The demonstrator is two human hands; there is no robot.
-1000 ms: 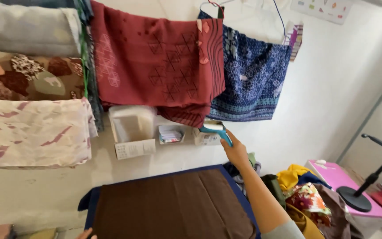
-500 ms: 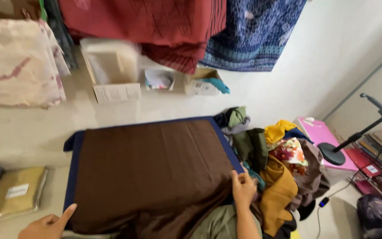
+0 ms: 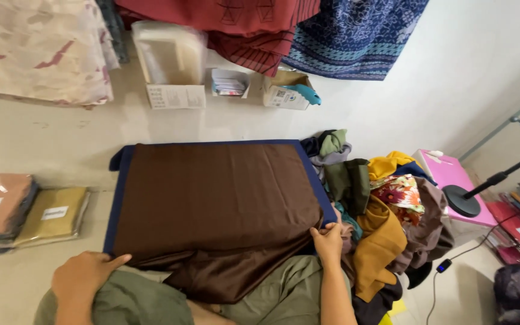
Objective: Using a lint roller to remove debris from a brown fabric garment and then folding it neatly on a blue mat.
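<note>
Fingers [image 3: 331, 229] of the right hand [image 3: 328, 242]: pinched narrow on the near right edge of the brown satin cloth [image 3: 212, 204], holding a small fold of it at the corner.
Left hand [image 3: 82, 278]: resting palm-down on the person's green-clad knee, forefinger stretched out to touch the near left edge of the cloth; fingers loosely spread, gripping nothing.

Item: brown satin cloth, one piece, spread flat over a blue-edged pad [image 3: 117, 192] on the floor, its near end spilling off the pad into the person's lap in loose folds.
Handling, as judged: light, limp, no stiffness of its own; the sheen suggests a slippery face that would slide on the pad and through a slack grip. Likely to crease where bunched. Not fragile, though it may snag.
Where to take hold: at edges and corners, pinched between thumb and fingers, one hand at each side so that the sheet stays taut; a hold in the middle would only gather it.

Adjacent: heap of mixed garments [image 3: 380, 204] just beside the pad on the right; packaged cloths [image 3: 25, 210] stacked on the left; small boxes [image 3: 230, 84] against the wall; patterned fabrics [image 3: 356, 36] hanging above; pink box [image 3: 452, 180] and a stand base [image 3: 461, 201] further right.
</note>
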